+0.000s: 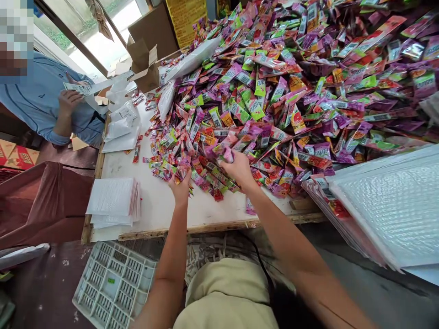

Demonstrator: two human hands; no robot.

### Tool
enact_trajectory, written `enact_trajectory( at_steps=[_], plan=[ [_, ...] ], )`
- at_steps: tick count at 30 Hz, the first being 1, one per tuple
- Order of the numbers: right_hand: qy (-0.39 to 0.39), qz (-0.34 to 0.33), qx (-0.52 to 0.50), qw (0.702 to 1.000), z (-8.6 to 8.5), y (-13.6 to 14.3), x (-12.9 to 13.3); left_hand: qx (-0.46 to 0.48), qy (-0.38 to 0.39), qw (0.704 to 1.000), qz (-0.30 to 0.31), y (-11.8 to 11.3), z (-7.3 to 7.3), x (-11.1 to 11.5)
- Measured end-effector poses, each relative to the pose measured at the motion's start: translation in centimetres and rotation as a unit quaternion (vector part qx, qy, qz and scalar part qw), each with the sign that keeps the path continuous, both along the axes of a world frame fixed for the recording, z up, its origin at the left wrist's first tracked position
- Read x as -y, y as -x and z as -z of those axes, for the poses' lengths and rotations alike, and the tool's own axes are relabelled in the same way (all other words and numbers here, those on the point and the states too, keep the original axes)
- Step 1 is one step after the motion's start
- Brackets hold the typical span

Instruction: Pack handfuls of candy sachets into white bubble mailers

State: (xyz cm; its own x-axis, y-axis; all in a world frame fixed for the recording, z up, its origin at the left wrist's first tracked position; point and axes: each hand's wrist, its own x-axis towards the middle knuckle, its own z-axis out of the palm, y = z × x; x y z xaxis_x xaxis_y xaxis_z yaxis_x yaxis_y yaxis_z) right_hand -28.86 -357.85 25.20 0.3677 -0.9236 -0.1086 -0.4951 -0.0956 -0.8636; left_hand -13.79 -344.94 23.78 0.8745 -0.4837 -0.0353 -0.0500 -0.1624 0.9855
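Note:
A big heap of small candy-like stick packets (254, 105), purple, green, red and orange, covers most of the white table (212, 212). At the heap's near edge, my left hand (180, 183) has its fingers curled round a few packets. My right hand (236, 169) is a little further right and higher, closed on several purple and pink packets; its fingertips are slightly blurred. Between the two hands lie more loose packets, and one single packet (250, 206) sits near the table's front edge.
White bubble mailers (111, 196) are stacked at the table's left corner, with a larger pile of mailers (387, 205) at right. A plastic crate (115, 283) stands on the floor. Across the left edge a person in blue (44, 100) holds a paper slip. An open carton (142, 66) stands behind.

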Motion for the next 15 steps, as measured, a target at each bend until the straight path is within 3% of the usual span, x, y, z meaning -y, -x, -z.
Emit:
enact_trajectory(
  at_steps=[3, 6, 11, 15],
  plan=[
    [-0.144, 0.043, 0.145, 0.978, -0.3, 1.7, 0.1, -0.031, 0.013, 0.999, -0.012, 0.1, -0.9, -2.0],
    [-0.210, 0.052, 0.226, 0.950, 0.0, 3.0, -1.1, -0.081, 0.041, 0.996, -0.001, 0.5, -1.4, -3.4],
    [-0.246, -0.021, 0.243, 0.938, 2.2, 5.4, -5.8, -0.211, 0.075, 0.974, 0.024, -0.2, -1.2, -5.2],
    [-0.192, -0.089, 0.219, 0.952, 2.3, 7.3, -7.0, -0.239, 0.088, 0.966, 0.050, -2.4, -1.5, -4.1]
  ],
)
